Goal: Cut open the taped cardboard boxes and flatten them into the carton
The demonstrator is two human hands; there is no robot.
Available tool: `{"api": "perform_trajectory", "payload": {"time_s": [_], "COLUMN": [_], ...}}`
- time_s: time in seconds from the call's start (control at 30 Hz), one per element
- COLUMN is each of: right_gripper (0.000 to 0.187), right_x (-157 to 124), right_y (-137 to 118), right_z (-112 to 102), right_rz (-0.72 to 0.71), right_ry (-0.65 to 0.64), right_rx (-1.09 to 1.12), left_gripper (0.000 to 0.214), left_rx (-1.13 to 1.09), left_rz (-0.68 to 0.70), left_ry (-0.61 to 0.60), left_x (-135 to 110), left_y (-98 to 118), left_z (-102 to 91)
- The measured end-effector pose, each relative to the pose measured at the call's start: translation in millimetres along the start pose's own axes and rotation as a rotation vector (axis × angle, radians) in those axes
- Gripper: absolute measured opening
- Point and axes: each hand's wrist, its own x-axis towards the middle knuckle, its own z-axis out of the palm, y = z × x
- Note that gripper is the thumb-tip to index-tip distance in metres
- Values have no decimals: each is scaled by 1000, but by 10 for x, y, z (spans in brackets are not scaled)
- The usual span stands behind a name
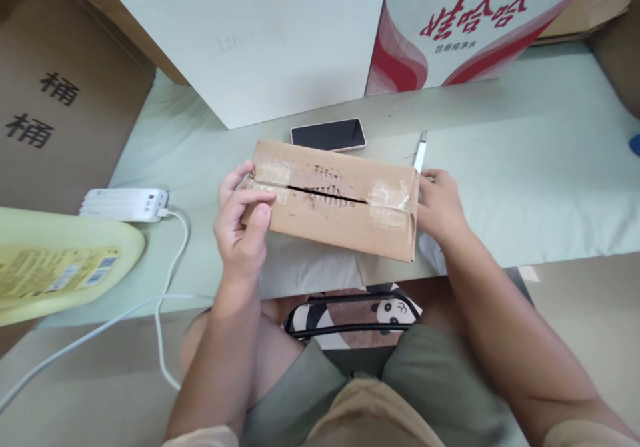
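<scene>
The cardboard box (330, 225) was apparently being steadied near the front edge of the bench (525, 167), left hand (243, 227) closed round one end, right hand (443, 205) against the other, its closure indeterminable; the next move seemingly called for balanced support.

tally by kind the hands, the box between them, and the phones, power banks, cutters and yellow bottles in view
Hands: 2 (left hand, right hand)
Box between them: 1
Phone: 1
Power bank: 1
Cutter: 1
Yellow bottle: 1
Total: 7
</scene>
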Motion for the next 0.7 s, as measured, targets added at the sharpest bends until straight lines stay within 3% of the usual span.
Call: {"api": "perform_trajectory", "payload": {"time_s": [0.13, 0.27, 0.37, 0.53, 0.7], "right_gripper": [24, 11, 21, 16, 32], "right_x": [34, 70, 72, 53, 82], "right_y": [-47, -82, -61, -63, -43], "right_z": [-9, -68, -84, -99, -58], "right_rz": [62, 132, 154, 101, 193], "right_ry": [-90, -117, -73, 48, 171], "right_rx": [-192, -250, -199, -41, 409], "left_gripper": [13, 13, 15, 19, 17], "left_rx": [8, 17, 44, 84, 73], "left_rz": [3, 19, 53, 63, 77], "left_ry": [10, 22, 23, 16, 11], "left_x": [5, 4, 2, -7, -1], "left_y": [3, -19, -72, -118, -105], "left_z": [17, 19, 1, -19, -3]}}
